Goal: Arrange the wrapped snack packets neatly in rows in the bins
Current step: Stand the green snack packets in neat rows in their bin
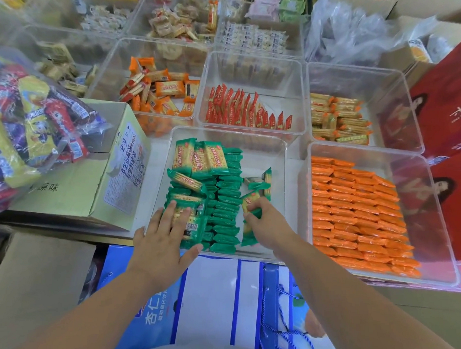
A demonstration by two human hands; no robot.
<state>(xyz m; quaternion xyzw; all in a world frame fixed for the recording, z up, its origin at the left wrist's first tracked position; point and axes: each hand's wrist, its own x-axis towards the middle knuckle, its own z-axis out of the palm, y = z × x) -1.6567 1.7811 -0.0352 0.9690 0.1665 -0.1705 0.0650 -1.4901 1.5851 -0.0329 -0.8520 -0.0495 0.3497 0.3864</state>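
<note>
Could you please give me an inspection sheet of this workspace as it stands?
Surface: table mostly hidden under bins.
Job's things: green packets part-rowed in near bin; orange packets in neat rows; red packets standing in rows.
Clutter: snack bag on cardboard box, left.
Grips: left hand flat on green packets; right hand pinches one loose packet.
Cables: nothing seen.
Surroundings: red cartons right; plastic bag behind.

Snack shop: bins [249,65], stock cartons [71,189]
</note>
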